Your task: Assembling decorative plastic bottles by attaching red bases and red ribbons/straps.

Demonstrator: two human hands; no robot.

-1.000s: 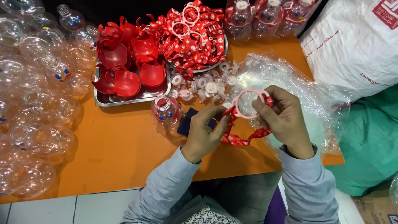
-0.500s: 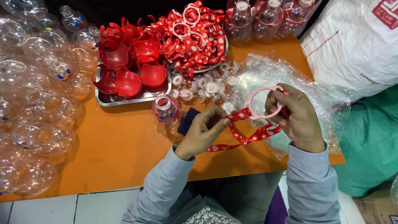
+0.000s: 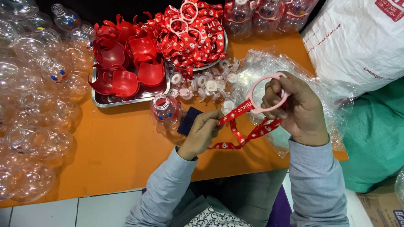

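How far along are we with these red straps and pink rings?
Done: a heap of ringed straps fills the round tray. In hand: the right hand holds a pink ring while the left hand pinches its red strap. Left: many clear bottles lie bare, and one bottle stands nearby.

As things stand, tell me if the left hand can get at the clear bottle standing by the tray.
Probably yes: the left hand is close beside the clear bottle with bare table between, but its grip is pinching the red strap.
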